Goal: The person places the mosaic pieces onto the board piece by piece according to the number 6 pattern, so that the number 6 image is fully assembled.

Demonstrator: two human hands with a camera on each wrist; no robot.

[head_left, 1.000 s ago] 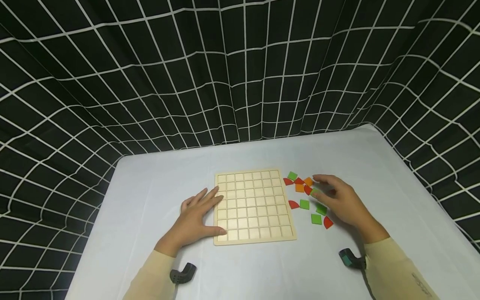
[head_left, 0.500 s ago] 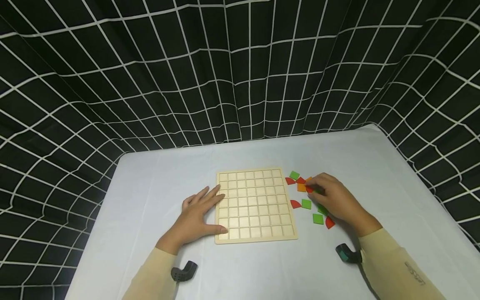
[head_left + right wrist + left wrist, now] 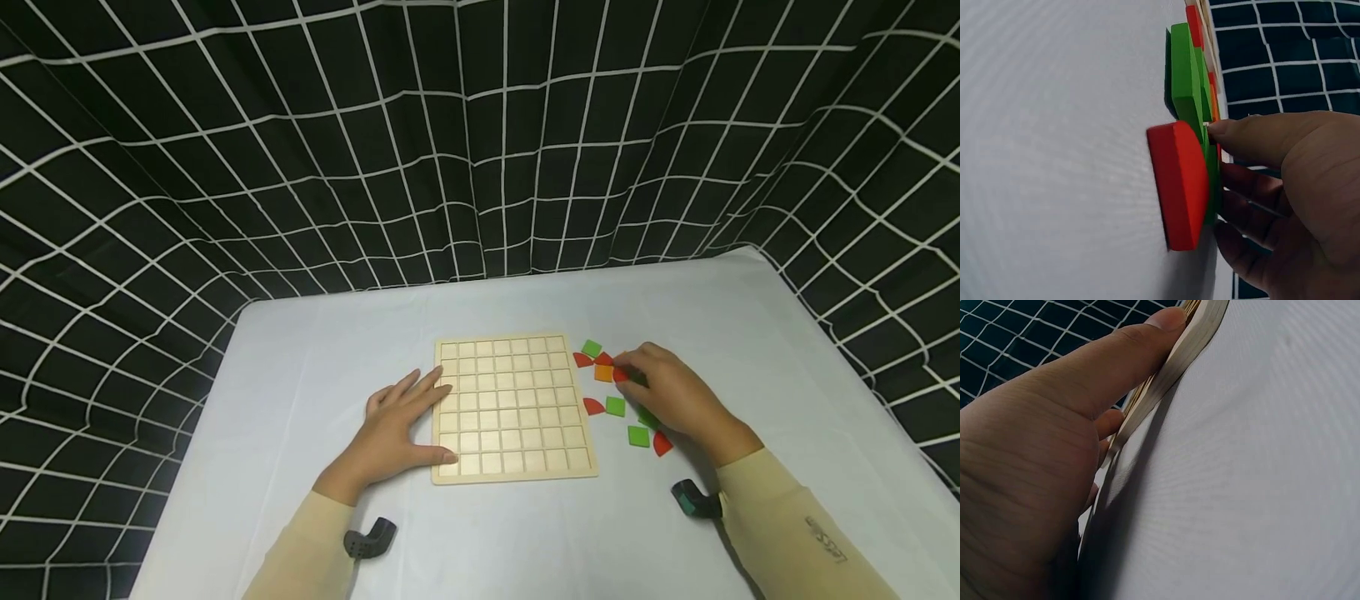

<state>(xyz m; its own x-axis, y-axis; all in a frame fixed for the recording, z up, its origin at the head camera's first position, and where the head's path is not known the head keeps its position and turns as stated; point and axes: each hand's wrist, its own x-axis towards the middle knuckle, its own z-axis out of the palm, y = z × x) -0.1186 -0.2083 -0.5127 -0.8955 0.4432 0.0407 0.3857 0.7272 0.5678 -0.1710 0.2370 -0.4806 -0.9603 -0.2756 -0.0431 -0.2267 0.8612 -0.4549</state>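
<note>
A square wooden grid board [image 3: 517, 408] lies flat on the white table. My left hand [image 3: 393, 437] rests on its left edge, fingers spread, thumb near the lower corner; the left wrist view has the thumb on top of the rim. Right of the board, my right hand [image 3: 678, 400] reaches in with bent fingers over a loose group of pieces. Beside its fingertips lie a red quarter-round piece [image 3: 620, 374] and an orange square tile [image 3: 603, 373]. A green tile is partly under that hand. What the right fingertips hold, if anything, is hidden.
Several other pieces lie right of the board, among them green tiles [image 3: 639, 436] and red quarter-rounds [image 3: 662, 443]. A dark wrist device [image 3: 371, 538] sits by the left sleeve, another [image 3: 695, 500] by the right. Black grid-patterned curtain [image 3: 480, 150] surrounds the far and side edges.
My right hand has moved slightly left and its fingers have drawn closer together over the pieces. The second orange tile has gone out of sight at its fingertips. My left hand stays on the board.
</note>
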